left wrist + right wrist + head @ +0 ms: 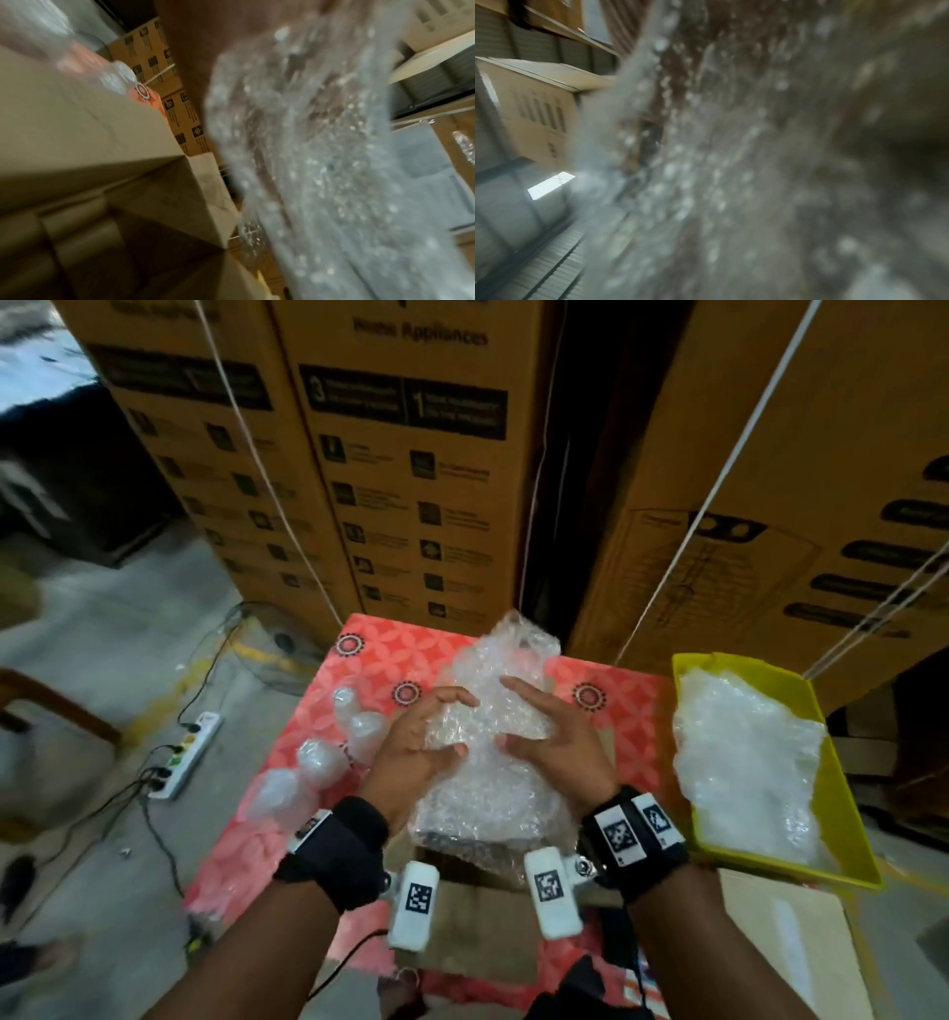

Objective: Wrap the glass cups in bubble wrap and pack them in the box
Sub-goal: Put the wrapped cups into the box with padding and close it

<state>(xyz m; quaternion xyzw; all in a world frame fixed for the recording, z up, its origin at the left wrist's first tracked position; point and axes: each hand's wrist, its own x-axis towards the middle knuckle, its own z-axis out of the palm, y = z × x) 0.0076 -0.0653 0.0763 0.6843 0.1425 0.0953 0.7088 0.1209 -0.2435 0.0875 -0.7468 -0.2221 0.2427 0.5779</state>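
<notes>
While both hands clamp it from either side, the bubble-wrap bundle [488, 711] is held up over the red patterned tablecloth [390, 654]. Left hand [416, 747] and right hand [552, 737] curl fingers round it; cup inside can't be made out. Wrapped cups [321, 760] lie at left, open cardboard box [159, 194] below wrists, yellow tray [842, 788] w/ more wrap at right.

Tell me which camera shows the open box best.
The left wrist view: the box fills its lower left, open, with its inside divided into compartments. The head view catches only brown strips of it under the bubble wrap and wrists. In the right wrist view, blurred wrap hides it.
</notes>
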